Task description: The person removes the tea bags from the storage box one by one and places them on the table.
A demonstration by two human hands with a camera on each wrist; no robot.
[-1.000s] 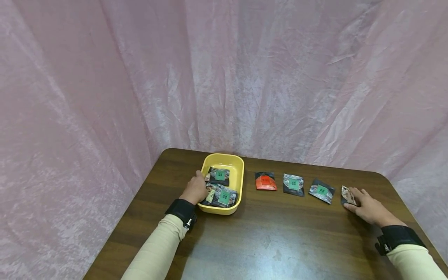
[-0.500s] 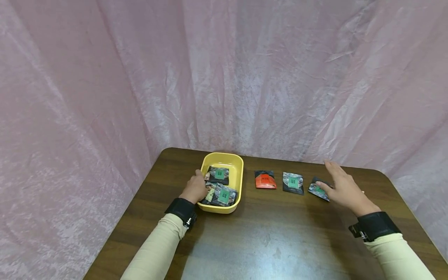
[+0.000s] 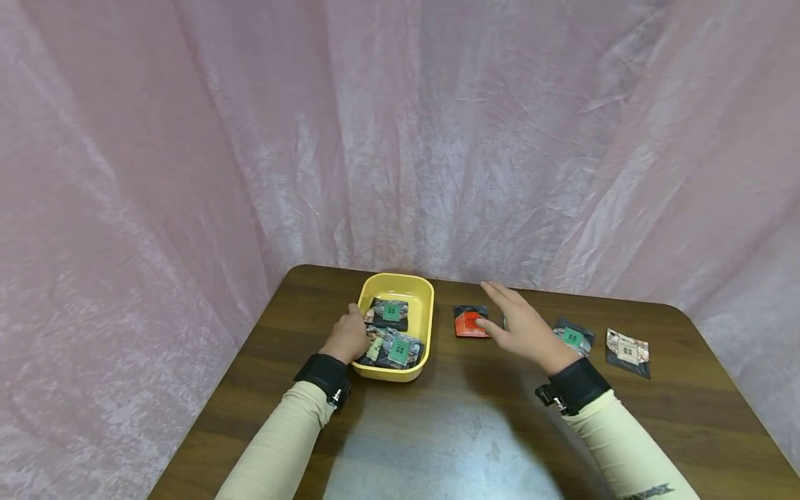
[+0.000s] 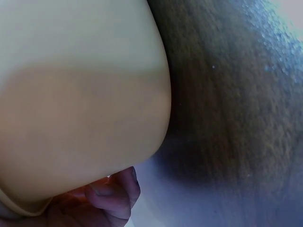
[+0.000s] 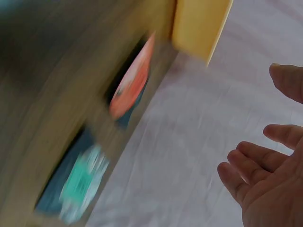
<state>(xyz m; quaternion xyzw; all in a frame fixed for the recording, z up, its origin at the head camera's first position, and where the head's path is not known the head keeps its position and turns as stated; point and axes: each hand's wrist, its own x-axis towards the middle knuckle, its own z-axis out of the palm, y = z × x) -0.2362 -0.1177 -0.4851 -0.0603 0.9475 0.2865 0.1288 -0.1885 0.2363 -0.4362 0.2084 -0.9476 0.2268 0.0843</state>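
My left hand (image 3: 346, 338) grips the left wall of a yellow plastic basin (image 3: 430, 305); its curled fingers (image 4: 113, 196) show beside the wall in the left wrist view. Inside the basin lie several flat dark packets, among them a green-labelled packet (image 3: 390, 312) at the back. My right hand (image 3: 523, 332) hovers over the table with fingers spread, holding nothing. Its fingertips overlap a red-and-black packet (image 3: 469, 323) in the head view. A second green-labelled packet (image 5: 78, 182) is mostly hidden under that hand in the head view.
To the right lie another green-labelled packet (image 3: 573, 337) and a cream-labelled packet (image 3: 628, 353). The brown wooden table (image 3: 437, 423) has rounded back corners. A pink curtain (image 3: 400, 139) hangs right behind its far edge.
My right hand has let go of the cream-labelled packet at the far right, which now lies flat, and has swept left past the row toward the red packet. The left hand stays put.
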